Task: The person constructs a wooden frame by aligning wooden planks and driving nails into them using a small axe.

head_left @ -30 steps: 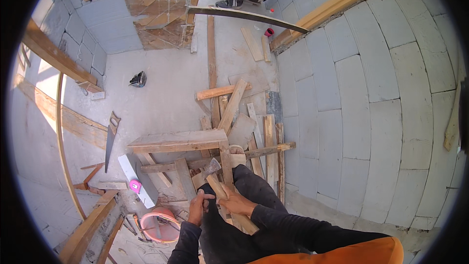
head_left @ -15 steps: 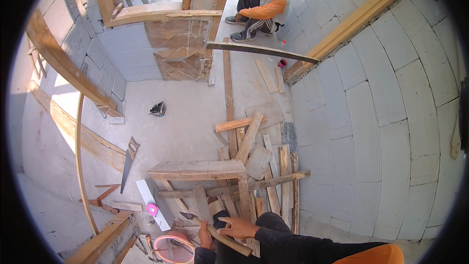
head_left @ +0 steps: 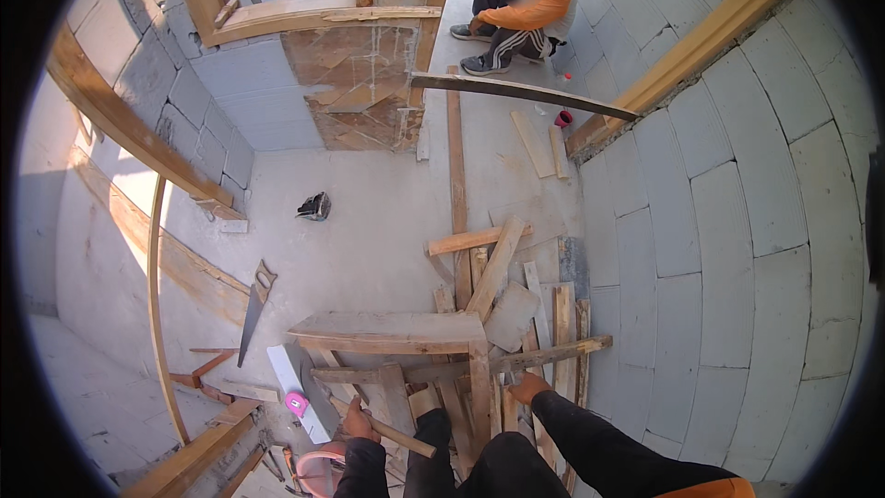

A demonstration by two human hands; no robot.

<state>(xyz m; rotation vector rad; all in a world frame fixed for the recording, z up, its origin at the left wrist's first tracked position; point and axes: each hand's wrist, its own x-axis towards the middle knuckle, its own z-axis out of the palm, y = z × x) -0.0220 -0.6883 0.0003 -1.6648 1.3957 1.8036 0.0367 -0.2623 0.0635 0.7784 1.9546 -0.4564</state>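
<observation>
Rn your L hand (head_left: 357,421) grips the wooden handle (head_left: 406,439) nearside of the bench (head_left: 387,325), long axis slanting R toward you; R hand (head_left: 528,388), grip unclear, is by the plank (head_left: 577,348) R of that bench.

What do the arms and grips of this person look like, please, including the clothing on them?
Both arms wear long, dark, nearly black sleeves that reach about the wrists. An orange garment part shows at the right shoulder. The left grip and right grip are bare hands, without gloves.
</observation>
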